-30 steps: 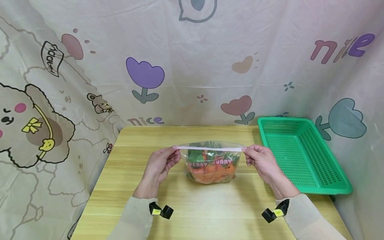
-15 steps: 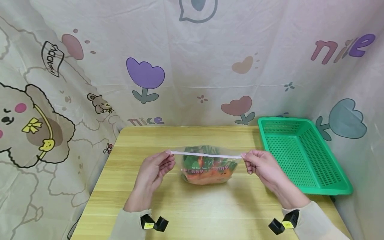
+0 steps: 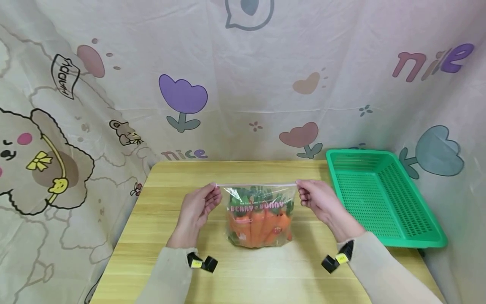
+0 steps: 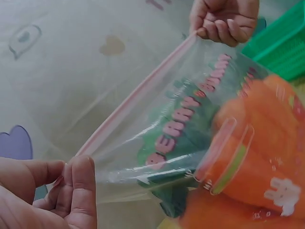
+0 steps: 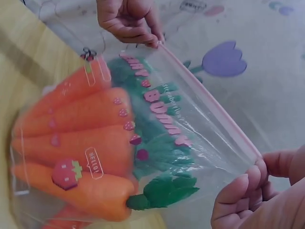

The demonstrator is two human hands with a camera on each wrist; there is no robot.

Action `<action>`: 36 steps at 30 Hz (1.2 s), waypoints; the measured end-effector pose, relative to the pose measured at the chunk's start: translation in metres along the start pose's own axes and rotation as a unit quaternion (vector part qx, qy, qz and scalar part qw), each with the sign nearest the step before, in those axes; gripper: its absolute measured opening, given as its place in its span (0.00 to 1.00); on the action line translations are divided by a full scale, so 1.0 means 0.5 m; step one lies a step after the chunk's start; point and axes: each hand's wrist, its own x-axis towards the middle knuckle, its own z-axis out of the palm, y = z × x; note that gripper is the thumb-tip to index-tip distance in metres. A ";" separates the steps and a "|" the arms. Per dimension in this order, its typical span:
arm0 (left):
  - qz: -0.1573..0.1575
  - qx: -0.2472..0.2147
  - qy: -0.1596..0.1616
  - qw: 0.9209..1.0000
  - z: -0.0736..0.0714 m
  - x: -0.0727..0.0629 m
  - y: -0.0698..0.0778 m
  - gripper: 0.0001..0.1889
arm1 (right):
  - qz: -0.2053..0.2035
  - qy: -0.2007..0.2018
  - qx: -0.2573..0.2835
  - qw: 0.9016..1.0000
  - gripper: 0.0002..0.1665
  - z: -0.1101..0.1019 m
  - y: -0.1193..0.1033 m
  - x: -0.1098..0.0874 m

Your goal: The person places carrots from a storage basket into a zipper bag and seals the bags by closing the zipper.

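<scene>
A clear zip bag (image 3: 262, 217) printed "BERRY BUNNY" stands upright over the middle of the table, its pink zip strip (image 5: 214, 107) stretched level along the top. Inside are several orange carrots (image 5: 81, 114) with green leafy tops (image 5: 171, 191). My left hand (image 3: 197, 209) pinches the left end of the strip between thumb and fingers. At the opposite end my right hand (image 3: 320, 200) pinches the other corner the same way. Both fingertip grips show close up in the left wrist view, where the right hand (image 4: 226, 21) is at the far corner.
A green plastic basket (image 3: 383, 202) with mesh sides stands at the table's right, beyond my right hand. The wooden table (image 3: 273, 278) reaches back to a patterned curtain (image 3: 243, 84), which also hangs along both sides.
The bag first tilted back and dipped left, then came upright with its front facing me. Both hands moved with it and keep their pinch on the corners.
</scene>
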 end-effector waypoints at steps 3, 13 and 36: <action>0.002 0.004 0.014 1.000 0.010 0.039 -0.004 0.14 | 0.003 0.022 0.000 1.000 0.10 0.005 0.001 0.044; 0.005 0.035 0.043 0.998 0.026 0.115 -0.032 0.10 | 0.019 0.072 -0.015 0.997 0.12 0.012 0.034 0.126; 0.280 0.789 -0.126 0.533 0.041 0.078 -0.217 0.41 | -0.265 0.073 -0.576 0.770 0.48 0.099 0.276 0.104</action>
